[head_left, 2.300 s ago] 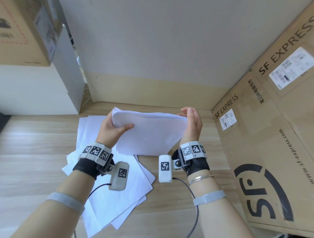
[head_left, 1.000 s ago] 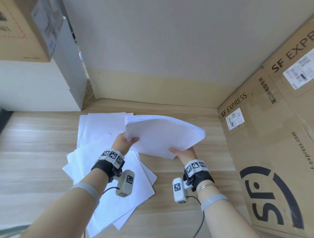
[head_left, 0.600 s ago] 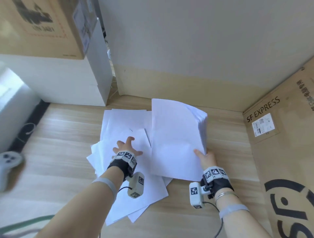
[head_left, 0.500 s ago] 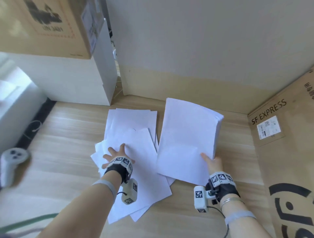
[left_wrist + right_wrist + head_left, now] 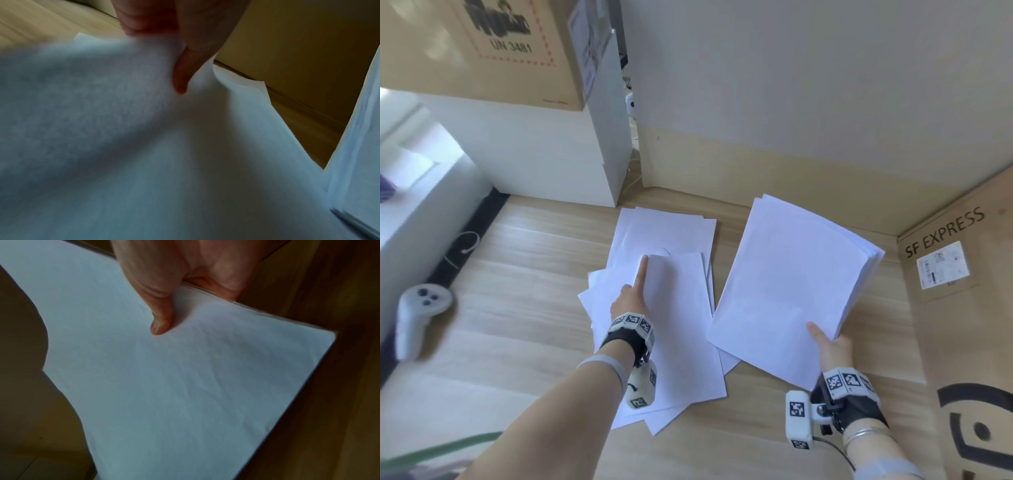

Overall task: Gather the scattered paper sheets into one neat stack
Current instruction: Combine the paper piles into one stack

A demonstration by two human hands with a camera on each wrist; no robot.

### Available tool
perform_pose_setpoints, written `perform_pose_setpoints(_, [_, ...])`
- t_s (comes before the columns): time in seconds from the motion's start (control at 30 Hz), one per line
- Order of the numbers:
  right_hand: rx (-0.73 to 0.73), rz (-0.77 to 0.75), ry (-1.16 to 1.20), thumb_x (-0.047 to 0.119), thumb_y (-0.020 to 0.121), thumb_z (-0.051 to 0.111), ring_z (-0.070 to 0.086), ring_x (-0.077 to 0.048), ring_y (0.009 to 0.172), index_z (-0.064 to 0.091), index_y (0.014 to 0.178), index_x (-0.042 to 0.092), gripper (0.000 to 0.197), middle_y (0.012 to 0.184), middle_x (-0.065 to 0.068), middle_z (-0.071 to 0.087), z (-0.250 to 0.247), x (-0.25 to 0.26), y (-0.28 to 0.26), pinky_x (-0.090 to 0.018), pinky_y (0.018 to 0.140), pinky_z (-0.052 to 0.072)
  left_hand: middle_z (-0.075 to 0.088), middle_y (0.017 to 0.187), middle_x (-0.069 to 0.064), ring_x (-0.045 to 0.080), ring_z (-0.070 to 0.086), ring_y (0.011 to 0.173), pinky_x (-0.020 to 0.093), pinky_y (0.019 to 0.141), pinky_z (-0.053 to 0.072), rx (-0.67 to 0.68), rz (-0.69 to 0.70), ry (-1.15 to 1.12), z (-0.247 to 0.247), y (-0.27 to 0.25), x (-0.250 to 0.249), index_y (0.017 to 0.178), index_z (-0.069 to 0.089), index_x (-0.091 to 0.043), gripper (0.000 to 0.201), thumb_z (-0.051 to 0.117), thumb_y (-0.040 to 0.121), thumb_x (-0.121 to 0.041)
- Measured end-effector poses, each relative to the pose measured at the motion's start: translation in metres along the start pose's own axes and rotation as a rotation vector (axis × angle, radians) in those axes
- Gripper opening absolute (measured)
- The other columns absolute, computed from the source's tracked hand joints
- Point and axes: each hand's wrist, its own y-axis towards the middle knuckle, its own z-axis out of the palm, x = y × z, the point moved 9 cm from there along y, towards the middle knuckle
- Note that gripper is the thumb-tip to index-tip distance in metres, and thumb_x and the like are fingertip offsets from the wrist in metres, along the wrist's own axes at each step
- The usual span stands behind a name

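A thick stack of white paper [image 5: 791, 281] lies tilted to the right of the loose sheets. My right hand [image 5: 830, 346] grips the stack's near right corner, thumb on top [image 5: 162, 318] and fingers beneath. Several loose white sheets [image 5: 671, 233] overlap, fanned out on the wooden floor at centre. My left hand [image 5: 631, 301] is on them, index finger stretched along the left edge of the top sheet [image 5: 678, 308]. In the left wrist view a digit [image 5: 180, 78] pinches that sheet [image 5: 123, 129], whose edge curls up. The stack's edge [image 5: 353, 146] shows at the right.
A large SF Express cardboard box [image 5: 962, 308] walls off the right side. A white cabinet [image 5: 551, 154] with a cardboard box [image 5: 500, 44] on top stands at the back left. A white game controller [image 5: 417, 315] lies on the floor at the left. The wall's skirting [image 5: 791, 171] runs behind the paper.
My left hand let go of the stack and dropped onto the loose sheets, taking hold of the top one. My right hand alone lowered the stack to the right.
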Motion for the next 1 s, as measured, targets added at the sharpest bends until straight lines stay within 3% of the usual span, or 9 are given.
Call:
perform_pose_setpoints(0.07, [-0.013,-0.014,0.008,0.013,0.086,0.063,0.058,-0.027,0.086,0.061,0.097,0.003,0.015,0.095,-0.014,0.061,-0.006,0.001,0.0,-0.035,0.082,0.044,0.061,0.119,0.015,0.032,0.061,0.098,0.035,0.077,0.044,-0.032,-0.004,-0.062,-0.001,0.008,0.007,0.145,-0.002,-0.046,0.087,0.05,0.088,-0.005])
perform_pose_setpoints(0.1, [-0.019,-0.016,0.01,0.012,0.086,0.063,0.057,-0.027,0.086,0.061,0.095,0.003,0.013,0.094,-0.014,0.061,-0.009,0.002,0.001,-0.034,0.081,0.043,0.061,0.118,0.016,0.033,0.06,0.099,0.034,0.078,0.044,-0.042,-0.063,-0.113,-0.001,0.01,0.017,0.145,0.011,-0.039,0.077,0.051,0.087,-0.007])
perform_pose_setpoints(0.2, [-0.024,-0.013,0.013,0.012,0.087,0.062,0.057,-0.028,0.085,0.06,0.096,0.003,0.013,0.093,-0.014,0.06,-0.012,0.002,0.002,-0.034,0.079,0.041,0.046,0.123,0.014,0.035,0.046,0.109,0.041,0.092,0.042,-0.087,-0.309,-0.114,-0.001,0.006,0.051,0.115,0.048,-0.018,0.035,0.052,0.081,-0.011])
perform_pose_setpoints(0.3, [-0.015,-0.01,0.016,0.012,0.088,0.061,0.057,-0.029,0.086,0.06,0.099,0.001,0.017,0.094,-0.014,0.06,-0.009,0.001,0.002,-0.034,0.079,0.041,0.028,0.132,0.013,0.035,0.037,0.112,0.045,0.095,0.04,-0.087,-0.51,-0.162,0.006,-0.01,0.071,0.099,0.048,-0.02,0.029,0.057,0.073,-0.01])
perform_pose_setpoints(0.37, [-0.005,-0.006,0.018,0.012,0.088,0.061,0.057,-0.029,0.085,0.06,0.098,0.002,0.014,0.093,-0.015,0.06,-0.006,0.001,0.001,-0.034,0.079,0.042,0.029,0.131,0.014,0.035,0.036,0.112,0.047,0.095,0.041,-0.075,-0.548,-0.219,0.009,-0.009,0.075,0.097,0.049,-0.02,0.027,0.057,0.073,-0.01])
perform_pose_setpoints(0.5, [0.001,-0.008,0.016,0.012,0.087,0.061,0.057,-0.028,0.086,0.061,0.099,0.001,0.016,0.092,-0.015,0.06,-0.003,0.001,0.002,-0.035,0.079,0.042,0.038,0.123,0.014,0.035,0.039,0.111,0.044,0.098,0.035,-0.15,-0.44,-0.163,0.002,0.002,0.07,0.096,0.057,-0.015,0.022,0.057,0.075,-0.008])
perform_pose_setpoints(0.6, [-0.006,-0.005,0.013,0.012,0.087,0.062,0.057,-0.028,0.084,0.06,0.096,0.002,0.013,0.091,-0.015,0.06,-0.004,-0.001,0.004,-0.034,0.078,0.041,0.035,0.134,0.008,0.033,0.036,0.116,0.043,0.097,0.032,-0.201,-0.321,-0.073,-0.004,0.002,0.059,0.099,0.057,-0.017,0.026,0.056,0.075,-0.007])
perform_pose_setpoints(0.73, [-0.011,-0.012,0.017,0.01,0.087,0.062,0.057,-0.027,0.085,0.06,0.093,0.003,0.009,0.093,-0.015,0.06,-0.006,-0.002,0.006,-0.034,0.079,0.041,0.015,0.155,-0.003,0.034,0.015,0.14,0.047,0.108,0.022,-0.182,-0.217,-0.004,0.001,0.005,0.052,0.118,0.049,-0.024,0.033,0.052,0.086,-0.015])
perform_pose_setpoints(1.0, [-0.014,-0.011,0.037,0.009,0.087,0.062,0.057,-0.027,0.085,0.061,0.096,0.002,0.012,0.093,-0.014,0.06,-0.006,-0.002,0.007,-0.033,0.078,0.041,-0.008,0.158,-0.017,0.024,-0.004,0.147,0.047,0.115,0.014,-0.18,-0.148,0.079,0.003,0.0,0.047,0.138,0.03,-0.028,0.046,0.04,0.095,-0.017])
